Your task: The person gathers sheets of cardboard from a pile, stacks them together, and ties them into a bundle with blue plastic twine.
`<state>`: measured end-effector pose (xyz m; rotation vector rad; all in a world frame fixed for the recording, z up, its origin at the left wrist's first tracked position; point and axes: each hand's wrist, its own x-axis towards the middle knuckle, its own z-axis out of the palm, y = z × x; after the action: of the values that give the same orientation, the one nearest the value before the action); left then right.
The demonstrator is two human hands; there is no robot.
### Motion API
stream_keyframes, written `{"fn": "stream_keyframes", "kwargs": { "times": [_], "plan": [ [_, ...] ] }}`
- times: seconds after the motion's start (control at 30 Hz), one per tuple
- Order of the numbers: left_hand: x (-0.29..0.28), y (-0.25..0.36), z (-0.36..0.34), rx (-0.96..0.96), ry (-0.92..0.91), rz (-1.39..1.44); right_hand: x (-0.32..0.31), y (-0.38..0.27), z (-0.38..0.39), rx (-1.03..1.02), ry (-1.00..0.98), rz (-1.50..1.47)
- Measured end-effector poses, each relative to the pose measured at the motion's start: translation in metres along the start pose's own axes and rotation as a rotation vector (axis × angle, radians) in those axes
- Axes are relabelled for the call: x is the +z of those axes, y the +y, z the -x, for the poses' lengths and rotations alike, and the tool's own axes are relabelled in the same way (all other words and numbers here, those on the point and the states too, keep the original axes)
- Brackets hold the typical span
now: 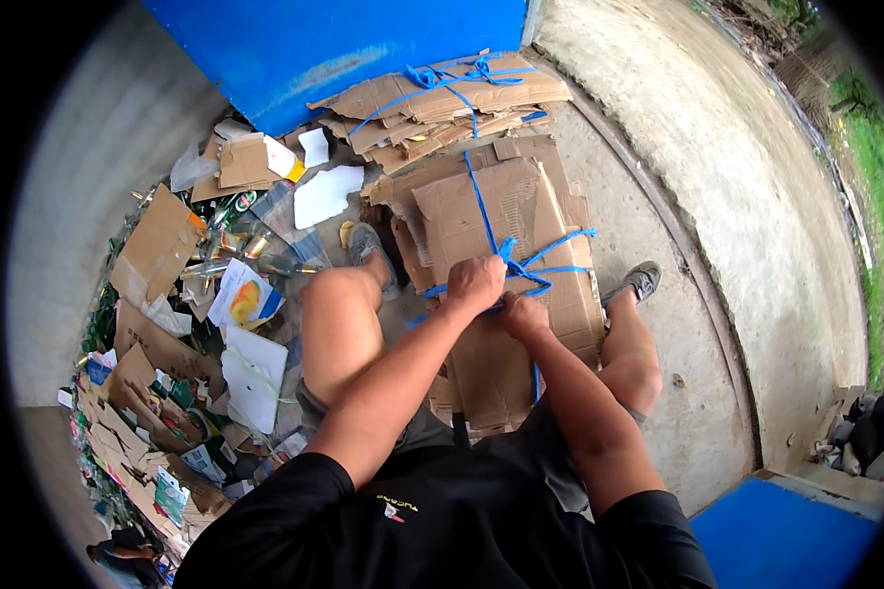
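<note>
Between my legs lies a bundle of flattened cardboard (471, 211), bound crosswise with a blue plastic strap (482, 201). Loops and loose ends of the strap gather in a knot near the middle of the top sheet. My left hand (476, 283) is closed at the left of this knot, gripping the strap. Just below and to the right, my right hand (524, 314) is also closed on the strap, its fingers partly hidden. Both hands rest close to the cardboard surface, almost touching each other.
Beyond it, another strapped cardboard bundle (413, 113) leans by a blue panel (295, 49). Bottles, cardboard scraps and a white foam sheet (329, 195) litter the left side. Concrete floor (692, 344) with a metal rail (648, 187) runs along the right. A second blue panel (786, 535) stands lower right.
</note>
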<state>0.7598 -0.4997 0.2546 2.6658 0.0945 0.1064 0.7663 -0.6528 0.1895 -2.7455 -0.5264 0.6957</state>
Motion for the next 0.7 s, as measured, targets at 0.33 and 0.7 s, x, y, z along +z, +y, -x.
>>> {"fn": "stream_keyframes", "kwargs": {
  "times": [0.33, 0.7],
  "plan": [
    [-0.005, -0.006, 0.022, 0.055, -0.374, -0.120, -0.045, 0.072, -0.051, 0.443, 0.537, -0.829],
    [0.044, -0.034, 0.034, -0.198, -0.232, -0.023, -0.157, 0.037, -0.029, 0.259, 0.633, -1.737]
  ]
}}
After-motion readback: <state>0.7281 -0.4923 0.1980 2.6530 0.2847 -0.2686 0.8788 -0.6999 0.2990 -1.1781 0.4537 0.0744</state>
